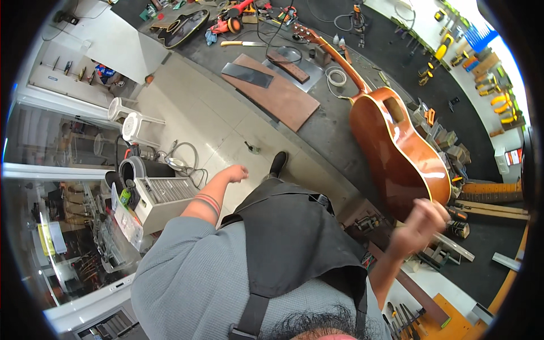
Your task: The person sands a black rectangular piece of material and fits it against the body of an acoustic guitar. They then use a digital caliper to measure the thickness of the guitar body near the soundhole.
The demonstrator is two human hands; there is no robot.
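Left hand (234,173) hung seemingly empty, half-curled; right hand (420,225) blurred, grip unreadable, near the guitar (391,150) the bench (330,139) presumably kept steady

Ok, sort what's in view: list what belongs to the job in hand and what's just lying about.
Likely the job:
brown guitar, beside the blurred right hand; contact unclear

Apparently just lying about:
dark guitar, at the bench's far end
brown board
dark rectangular plate, on that board
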